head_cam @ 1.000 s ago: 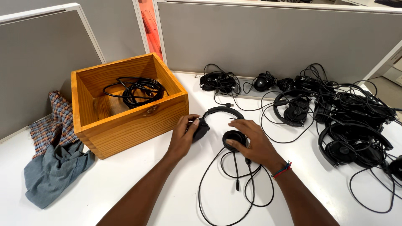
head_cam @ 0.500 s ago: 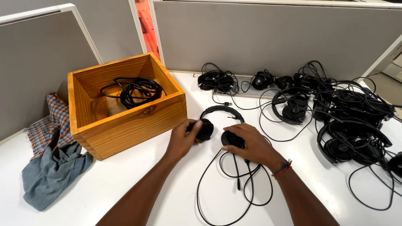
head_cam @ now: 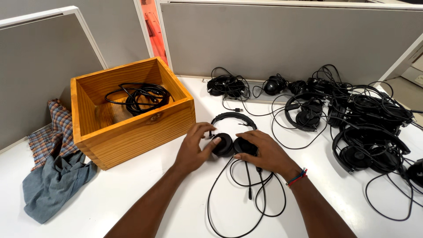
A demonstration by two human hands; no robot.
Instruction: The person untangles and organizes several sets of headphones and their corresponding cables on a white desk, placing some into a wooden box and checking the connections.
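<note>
1. Head view: a black headset [head_cam: 232, 132] lies on the white table [head_cam: 132, 194] at the centre, its two ear cups pushed together and its band arching toward 12 o'clock.
2. The left hand [head_cam: 194, 147] presses its fingers and thumb against the left ear cup; the right hand [head_cam: 260, 152] covers the right cup. Both hands are closed on the headset.
3. Its cable [head_cam: 246, 194] loops toward 6 o'clock.
4. A wooden box [head_cam: 132, 128] holding coiled cable sits at 10 o'clock.
5. A pile of headsets [head_cam: 365, 128] lies at 3 o'clock.
6. Cloths [head_cam: 53, 167] lie at 9 o'clock.
</note>
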